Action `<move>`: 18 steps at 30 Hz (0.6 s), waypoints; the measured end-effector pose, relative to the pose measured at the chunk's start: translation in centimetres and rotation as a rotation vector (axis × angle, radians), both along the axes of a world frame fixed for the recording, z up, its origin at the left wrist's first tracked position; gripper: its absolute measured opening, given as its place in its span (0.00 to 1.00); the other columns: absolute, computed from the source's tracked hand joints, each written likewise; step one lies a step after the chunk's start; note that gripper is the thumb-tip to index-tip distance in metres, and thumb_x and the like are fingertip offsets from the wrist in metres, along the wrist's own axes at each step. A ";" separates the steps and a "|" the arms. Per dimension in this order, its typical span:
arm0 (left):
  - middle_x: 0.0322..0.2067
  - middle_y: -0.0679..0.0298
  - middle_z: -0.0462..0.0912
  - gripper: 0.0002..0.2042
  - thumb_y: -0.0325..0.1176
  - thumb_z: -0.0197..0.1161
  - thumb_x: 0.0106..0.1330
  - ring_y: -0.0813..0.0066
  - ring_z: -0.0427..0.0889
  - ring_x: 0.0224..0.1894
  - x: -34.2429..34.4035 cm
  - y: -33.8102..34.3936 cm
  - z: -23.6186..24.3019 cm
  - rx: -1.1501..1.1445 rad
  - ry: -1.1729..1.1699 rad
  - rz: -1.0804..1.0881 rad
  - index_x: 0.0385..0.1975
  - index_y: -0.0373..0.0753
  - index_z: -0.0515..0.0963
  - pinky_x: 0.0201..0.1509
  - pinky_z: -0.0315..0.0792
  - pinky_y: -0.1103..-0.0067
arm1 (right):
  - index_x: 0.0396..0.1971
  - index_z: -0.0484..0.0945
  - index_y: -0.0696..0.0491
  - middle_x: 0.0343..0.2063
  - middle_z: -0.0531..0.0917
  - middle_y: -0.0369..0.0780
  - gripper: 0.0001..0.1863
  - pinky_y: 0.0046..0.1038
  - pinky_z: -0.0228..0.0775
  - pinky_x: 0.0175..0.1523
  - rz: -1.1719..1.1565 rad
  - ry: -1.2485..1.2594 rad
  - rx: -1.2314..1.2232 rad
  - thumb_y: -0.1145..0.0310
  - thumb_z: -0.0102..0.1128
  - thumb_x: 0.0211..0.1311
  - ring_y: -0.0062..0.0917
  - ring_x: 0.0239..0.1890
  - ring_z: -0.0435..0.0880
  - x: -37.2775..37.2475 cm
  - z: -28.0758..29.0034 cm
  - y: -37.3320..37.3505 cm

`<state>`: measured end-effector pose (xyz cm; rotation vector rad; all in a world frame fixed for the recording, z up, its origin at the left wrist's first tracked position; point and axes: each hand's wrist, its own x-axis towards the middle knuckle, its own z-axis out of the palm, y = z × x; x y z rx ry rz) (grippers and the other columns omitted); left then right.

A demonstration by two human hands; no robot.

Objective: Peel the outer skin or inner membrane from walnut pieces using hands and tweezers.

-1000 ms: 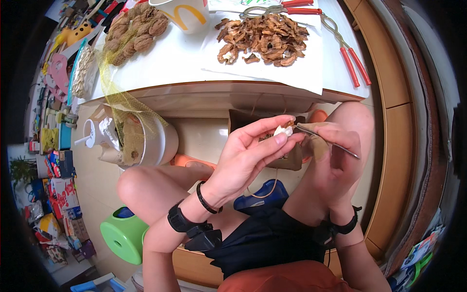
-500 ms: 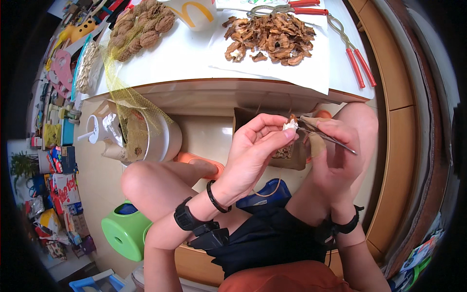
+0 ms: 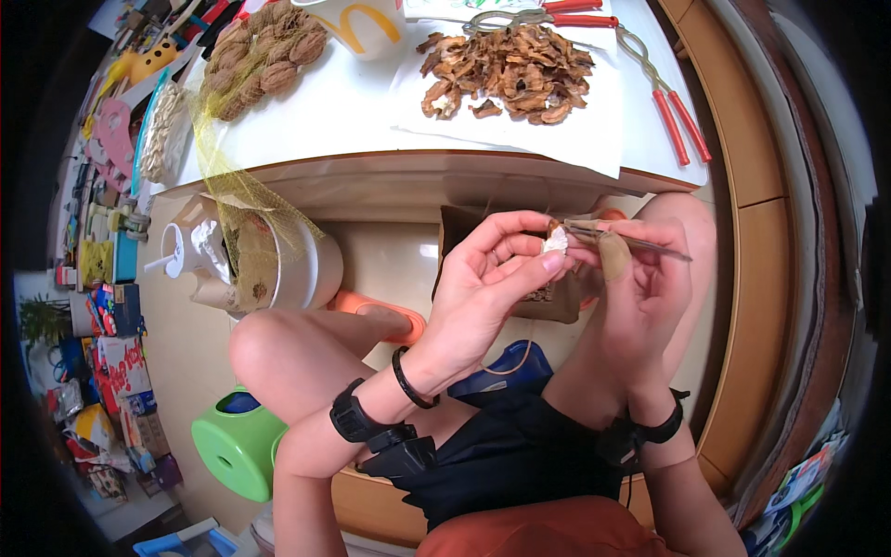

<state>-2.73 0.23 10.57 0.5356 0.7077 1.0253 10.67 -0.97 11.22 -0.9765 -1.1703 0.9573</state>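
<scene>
My left hand (image 3: 497,265) pinches a walnut kernel (image 3: 555,240) between thumb and fingers. The kernel is mostly white, with a bit of brown skin on its upper edge. My right hand (image 3: 645,278) is closed around metal tweezers (image 3: 640,245), a tan covering wrapped on its thumb. The tweezers' tips are at the kernel's brown edge; whether they grip the skin I cannot tell. Below my hands stands an open brown paper bag (image 3: 457,243), partly hidden, with small pieces in it. A heap of brown walnut pieces (image 3: 510,74) lies on white paper on the table ahead.
Whole walnuts (image 3: 269,56) in a yellow net lie at the table's back left, beside a white paper cup (image 3: 357,28). Red-handled pliers (image 3: 670,121) rest at the right edge. A white bin (image 3: 320,269) and a green stool (image 3: 237,450) stand left of my legs.
My right hand has turned and its fingers have closed in. The tweezers now lie flatter, their tips against the kernel's top. My left hand stays nearly in place; the view has shifted slightly.
</scene>
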 end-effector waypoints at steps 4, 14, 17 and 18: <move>0.33 0.62 0.75 0.16 0.23 0.56 0.57 0.80 0.76 0.37 0.0 0.0 -0.1 0.048 0.032 -0.005 0.45 0.33 0.66 0.42 0.70 0.87 | 0.33 0.62 0.62 0.30 0.74 0.46 0.05 0.22 0.75 0.38 0.000 0.187 -0.225 0.78 0.44 0.59 0.28 0.33 0.79 0.2 0.8 0.4; 0.37 0.62 0.75 0.15 0.26 0.53 0.59 0.81 0.75 0.38 -0.6 0.4 -1.0 -0.020 -0.064 -0.117 0.47 0.33 0.68 0.42 0.70 0.87 | 0.34 0.63 0.60 0.28 0.77 0.45 0.06 0.19 0.73 0.36 0.080 0.315 -0.380 0.74 0.44 0.60 0.26 0.32 0.80 1.2 -0.1 0.7; 0.38 0.61 0.75 0.15 0.26 0.53 0.60 0.80 0.75 0.39 -0.7 0.8 -0.3 -0.060 -0.062 -0.130 0.47 0.31 0.68 0.44 0.70 0.87 | 0.32 0.64 0.59 0.28 0.75 0.41 0.04 0.18 0.71 0.38 -0.027 0.133 -0.246 0.79 0.47 0.57 0.21 0.32 0.78 0.8 -0.1 0.1; 0.38 0.61 0.75 0.15 0.26 0.52 0.60 0.79 0.75 0.40 -0.7 0.9 0.0 -0.078 -0.024 -0.132 0.47 0.31 0.68 0.45 0.70 0.86 | 0.32 0.65 0.60 0.29 0.75 0.41 0.05 0.18 0.70 0.39 -0.053 0.028 -0.205 0.81 0.47 0.55 0.21 0.32 0.77 0.7 0.0 -0.2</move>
